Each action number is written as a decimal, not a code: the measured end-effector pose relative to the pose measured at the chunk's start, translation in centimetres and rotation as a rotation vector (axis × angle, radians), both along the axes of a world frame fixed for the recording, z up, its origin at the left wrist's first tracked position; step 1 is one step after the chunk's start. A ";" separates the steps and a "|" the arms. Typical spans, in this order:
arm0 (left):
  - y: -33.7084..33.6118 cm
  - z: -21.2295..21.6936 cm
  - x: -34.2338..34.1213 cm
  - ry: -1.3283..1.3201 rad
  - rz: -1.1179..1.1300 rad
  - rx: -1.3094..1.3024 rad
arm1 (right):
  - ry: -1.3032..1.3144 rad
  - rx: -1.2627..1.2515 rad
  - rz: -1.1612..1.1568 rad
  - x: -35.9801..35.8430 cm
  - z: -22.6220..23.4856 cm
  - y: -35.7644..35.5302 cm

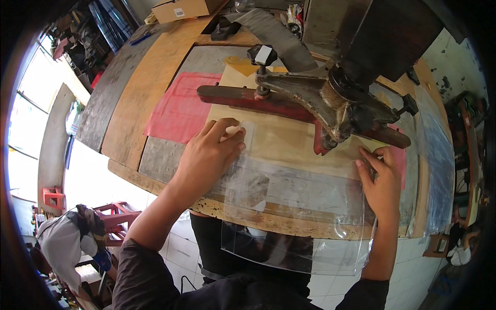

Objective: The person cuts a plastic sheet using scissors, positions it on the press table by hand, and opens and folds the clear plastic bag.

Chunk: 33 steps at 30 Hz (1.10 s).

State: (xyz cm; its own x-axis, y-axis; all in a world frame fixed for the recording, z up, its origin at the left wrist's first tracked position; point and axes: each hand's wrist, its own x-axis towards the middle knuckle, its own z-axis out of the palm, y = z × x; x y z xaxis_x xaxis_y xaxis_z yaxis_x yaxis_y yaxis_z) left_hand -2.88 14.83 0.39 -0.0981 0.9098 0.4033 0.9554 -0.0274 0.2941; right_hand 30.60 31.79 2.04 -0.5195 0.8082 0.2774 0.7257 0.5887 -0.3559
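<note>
A clear plastic sheet (320,199) lies across the front of the work table, its near end hanging over the edge in front of me. At its far left corner, my left hand (206,155) is closed, thumb and fingers pinching the plastic. On the opposite side, my right hand (381,181) has its thumb and forefinger close together at the sheet's far right edge. Beneath the far part of the plastic is a yellowish sheet (289,155). Above it stands a heavy press head with a dark red bar (235,97); both hands are on the near side of the bar.
Red sheeting (178,106) lies left of the bar. Adjusting knobs (262,54) stick up from the press. Folded clear plastic (435,170) drapes over the right side. A cardboard box (183,9) stands at the back. Another person (70,240) bends over at lower left.
</note>
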 end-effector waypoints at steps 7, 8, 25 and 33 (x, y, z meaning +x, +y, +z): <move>0.0 0.0 0.3 0.104 -0.035 -0.002 | 0.024 -0.017 0.016 0.3 -0.1 0.2; -0.1 0.0 0.3 0.102 -0.033 -0.001 | 0.022 -0.016 0.017 0.3 -0.1 0.2; -1.2 0.7 0.5 0.115 0.002 -0.081 | -0.109 0.170 0.115 1.7 -1.0 -0.2; -1.2 0.6 0.7 0.112 0.011 -0.077 | -0.066 0.196 0.113 1.8 -1.7 0.0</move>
